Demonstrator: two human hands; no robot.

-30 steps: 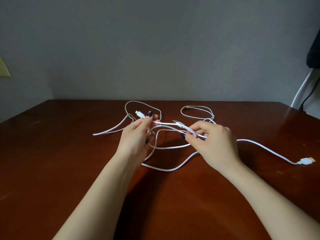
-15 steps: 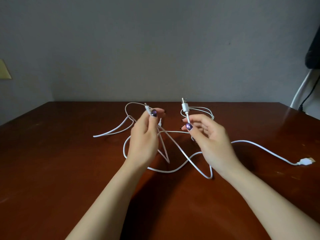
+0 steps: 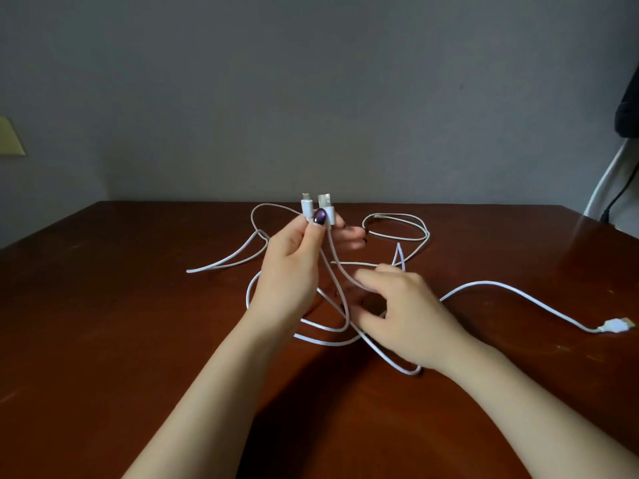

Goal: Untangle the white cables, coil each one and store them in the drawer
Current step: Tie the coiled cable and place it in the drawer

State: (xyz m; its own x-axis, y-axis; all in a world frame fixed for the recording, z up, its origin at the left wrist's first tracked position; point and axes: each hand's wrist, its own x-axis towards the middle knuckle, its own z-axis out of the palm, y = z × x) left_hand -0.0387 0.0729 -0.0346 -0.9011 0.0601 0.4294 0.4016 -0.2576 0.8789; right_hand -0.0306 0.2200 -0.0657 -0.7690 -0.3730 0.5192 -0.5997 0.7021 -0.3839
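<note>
White plug ends (image 3: 326, 206), two, pinched upright side by side by the left hand (image 3: 294, 267). Their strands hang down toward the right hand (image 3: 404, 312), which is lower and nearer the tangle, fingers loosely spread, blurred, gripping nothing visible. White cables (image 3: 501, 285) loop across the surface (image 3: 138, 340), running mostly left-right.

Dim, soft indoor light, cool on the wall. Pale sheen on the table (image 3: 587, 233) at far right. Broad, soft-edged shadow lies between the forearms, near centre. Right hand (image 3: 404, 312) slightly motion-blurred; white cables (image 3: 501, 284) bright and sharp. Table edges bow with wide-angle distortion.
</note>
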